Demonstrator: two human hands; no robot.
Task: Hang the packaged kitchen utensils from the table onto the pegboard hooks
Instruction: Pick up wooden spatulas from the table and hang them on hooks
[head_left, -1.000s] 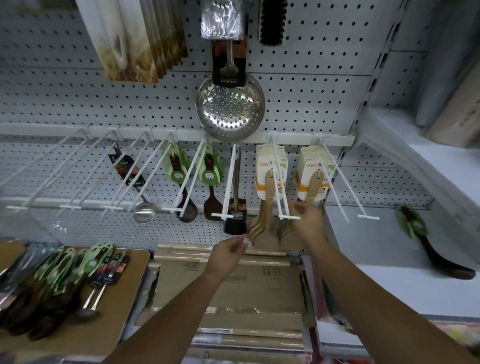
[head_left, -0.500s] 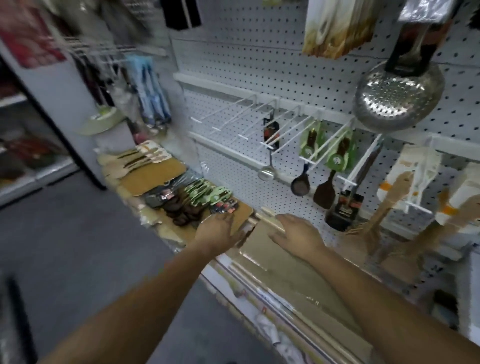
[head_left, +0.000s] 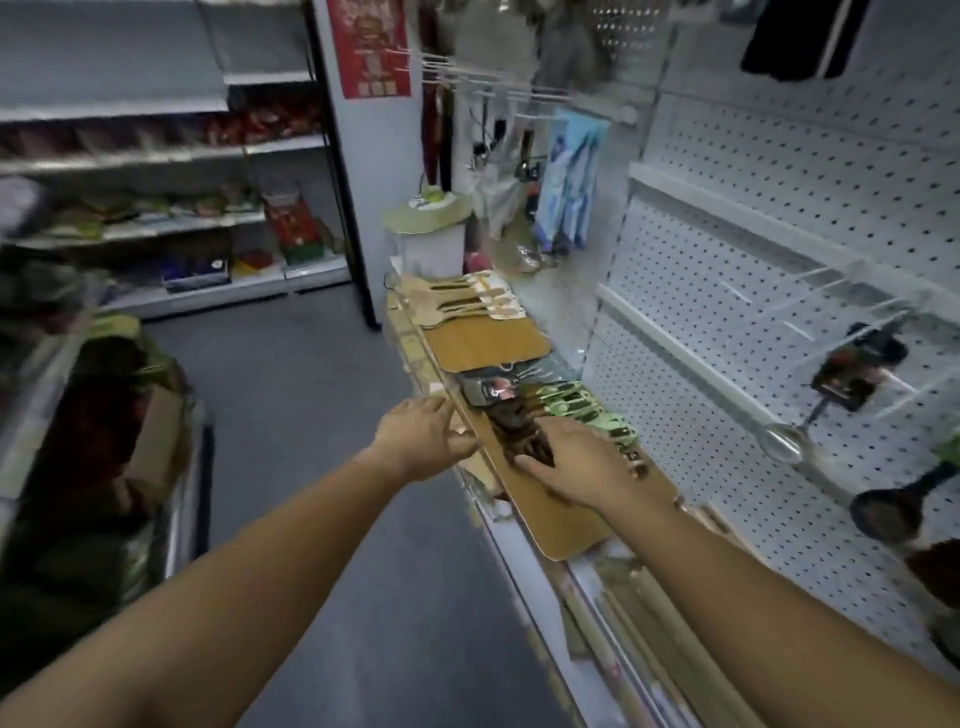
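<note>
A pile of dark wooden utensils with green card labels (head_left: 563, 402) lies on a brown board (head_left: 566, 519) on the table. My right hand (head_left: 576, 460) rests on top of the pile's dark ends, fingers spread over them; whether it grips one is hidden. My left hand (head_left: 421, 434) sits at the board's left edge with the fingers curled near it. Light wooden spatulas (head_left: 457, 301) lie further back on a second board. The white pegboard (head_left: 810, 218) with long white hooks (head_left: 831, 296) rises on the right, carrying a steel ladle (head_left: 784, 441) and a dark spoon (head_left: 888, 512).
A black carded utensil pack (head_left: 491, 389) lies behind the pile. A white bin with a green lid (head_left: 428, 228) stands at the table's far end. Blue gloves (head_left: 569, 182) hang beyond. An aisle floor (head_left: 291, 415) and stocked shelves (head_left: 156, 208) lie to the left.
The view has swung left from the pegboard hooks to the table. Both hands dropped from the hung wooden spatulas to the board, the right one landing on the green-labelled utensil pile.
</note>
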